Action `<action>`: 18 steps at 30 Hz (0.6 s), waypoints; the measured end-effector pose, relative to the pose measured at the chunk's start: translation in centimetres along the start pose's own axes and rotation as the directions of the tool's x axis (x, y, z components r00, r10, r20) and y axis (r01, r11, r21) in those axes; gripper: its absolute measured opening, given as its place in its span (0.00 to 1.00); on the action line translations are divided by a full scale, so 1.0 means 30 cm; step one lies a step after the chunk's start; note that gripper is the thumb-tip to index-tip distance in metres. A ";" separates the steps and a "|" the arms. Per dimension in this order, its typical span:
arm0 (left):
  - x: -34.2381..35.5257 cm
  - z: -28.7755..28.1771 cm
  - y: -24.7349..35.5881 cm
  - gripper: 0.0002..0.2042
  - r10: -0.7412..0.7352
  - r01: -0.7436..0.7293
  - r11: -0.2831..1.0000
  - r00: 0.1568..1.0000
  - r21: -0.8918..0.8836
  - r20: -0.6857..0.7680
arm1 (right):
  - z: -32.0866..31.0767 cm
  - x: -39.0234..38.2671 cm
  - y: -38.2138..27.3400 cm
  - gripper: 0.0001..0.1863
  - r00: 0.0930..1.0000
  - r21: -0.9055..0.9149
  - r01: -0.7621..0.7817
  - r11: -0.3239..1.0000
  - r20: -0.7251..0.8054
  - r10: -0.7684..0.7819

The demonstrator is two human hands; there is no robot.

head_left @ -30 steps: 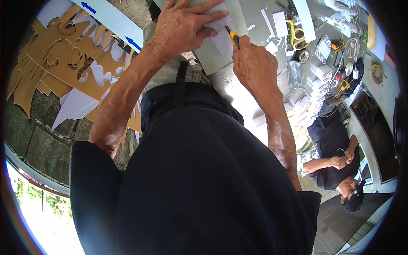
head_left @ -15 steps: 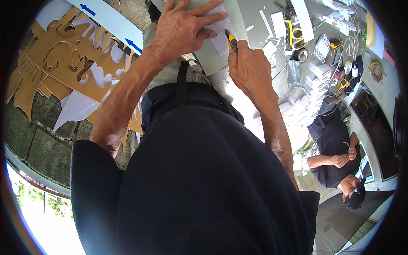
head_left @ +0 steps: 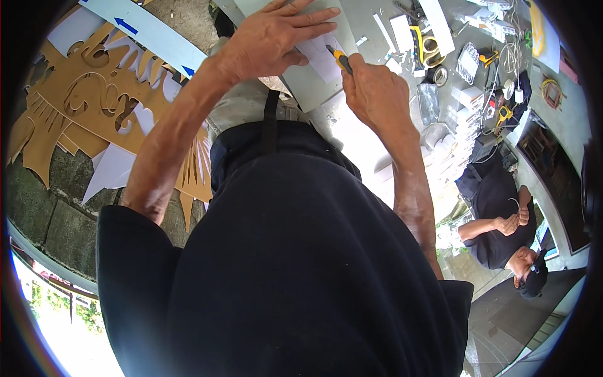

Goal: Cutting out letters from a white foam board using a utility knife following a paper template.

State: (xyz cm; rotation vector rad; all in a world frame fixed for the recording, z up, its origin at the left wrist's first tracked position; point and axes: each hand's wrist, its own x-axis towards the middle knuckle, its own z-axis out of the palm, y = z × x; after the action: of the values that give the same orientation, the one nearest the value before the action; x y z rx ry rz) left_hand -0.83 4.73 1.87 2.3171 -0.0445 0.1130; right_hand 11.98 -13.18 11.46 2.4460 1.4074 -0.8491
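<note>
My right hand (head_left: 380, 91) grips a yellow and black utility knife (head_left: 341, 60), its tip touching or just over a pale white sheet (head_left: 319, 58). Faint lines show on that sheet. My left hand (head_left: 267, 41) lies with fingers spread across the sheet's left side, thumb close to the blade's left. Beneath the sheet is a flat grey-green board (head_left: 309, 93) at the table's near edge. The fingertips of my left hand reach the picture's top edge.
Tape rolls (head_left: 441, 76), a yellow-black tool (head_left: 417, 47), white offcuts and cables (head_left: 512, 56) litter the table's right. A co-worker (head_left: 499, 213) at right holds a thin curved white strip. Brown cut-out sheets (head_left: 81, 94) and a white board with blue arrows (head_left: 157, 41) lie left.
The knife leans lower, and my right hand has shifted slightly right and away from the sheet. My left hand stays spread on it. The whole view has shifted a little.
</note>
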 end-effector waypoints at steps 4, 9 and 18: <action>0.001 0.004 -0.018 0.29 0.091 -0.092 0.995 0.996 0.046 0.025 | -0.011 0.000 0.012 0.10 0.999 -0.057 0.042 0.997 0.011 -0.042; -0.009 0.020 -0.018 0.28 0.086 -0.086 0.996 0.996 0.031 -0.013 | -0.016 -0.008 -0.026 0.08 0.994 -0.032 -0.032 0.999 0.101 0.035; -0.008 0.012 -0.023 0.26 0.095 -0.093 0.993 0.995 0.066 -0.025 | 0.019 -0.004 -0.034 0.11 0.980 0.026 -0.092 0.995 0.181 0.086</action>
State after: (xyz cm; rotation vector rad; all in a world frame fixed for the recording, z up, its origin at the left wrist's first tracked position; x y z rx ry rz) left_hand -0.99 4.93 1.08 2.3780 -0.1377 0.1971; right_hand 10.86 -12.98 11.17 2.3674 1.2214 -1.0513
